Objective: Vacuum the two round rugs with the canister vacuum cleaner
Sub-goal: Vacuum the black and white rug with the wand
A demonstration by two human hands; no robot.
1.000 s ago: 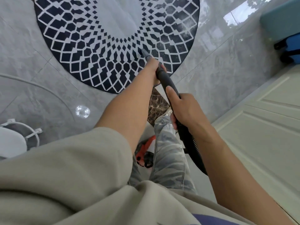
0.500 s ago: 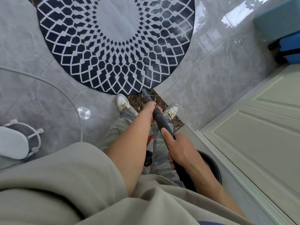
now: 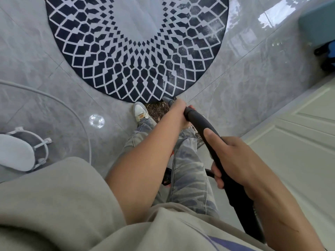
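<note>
Right hand [image 3: 233, 160]: nearest; grip clamped round the rear of the dark vacuum wand [image 3: 204, 129], thumb laid along its top.
Left hand [image 3: 178, 113]: farther forward; grip closed on the wand near its front end.
Wand axis: lower right to upper left, away from the body; grey tip [image 3: 166, 99] shows just past the left hand.
Round rug [image 3: 137, 51]: flat on the tile floor [image 3: 253, 73], directly ahead of the tip, near edge beside it.
Likely next stroke: forward along the axis, left hand leading.
</note>
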